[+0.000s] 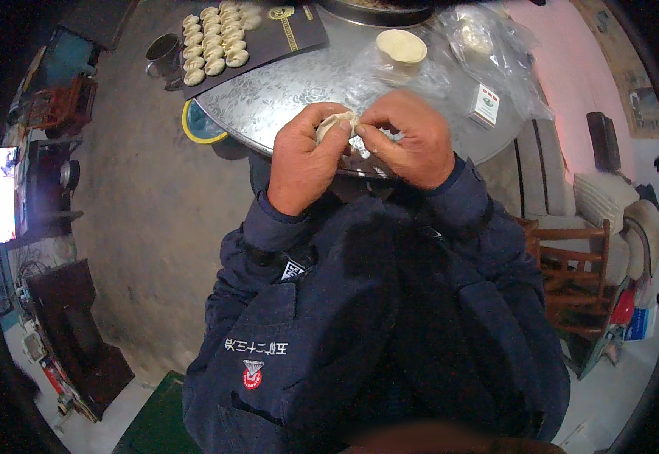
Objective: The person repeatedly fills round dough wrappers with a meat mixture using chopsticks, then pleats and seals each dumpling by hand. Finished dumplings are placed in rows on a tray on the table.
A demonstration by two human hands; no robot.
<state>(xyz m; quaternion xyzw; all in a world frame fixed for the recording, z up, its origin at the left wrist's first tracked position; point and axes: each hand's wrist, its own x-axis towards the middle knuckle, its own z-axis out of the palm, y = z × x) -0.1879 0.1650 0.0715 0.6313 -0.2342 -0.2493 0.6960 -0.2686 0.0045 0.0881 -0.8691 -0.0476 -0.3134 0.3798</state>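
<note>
Over the near edge of a round, flower-patterned table [267,85], both of my hands hold one dough dumpling [334,122]. My left hand [307,156] grips its body between thumb and fingers. The thumb and forefinger of my right hand [412,139] pinch the dumpling's right end. Behind my hands, a stack of round dough wrappers [402,46] stands on a clear plastic bag [363,76]. At the far left, rows of folded dumplings [214,52] lie on a dark board [284,42] with gold print.
A metal pan [383,17] sits at the table's far edge. On the right are a plastic bag [471,40] and a small white box [484,106]. Beside the table stand a yellow-rimmed basin [202,125], a wooden chair [573,278] and a sofa [545,164].
</note>
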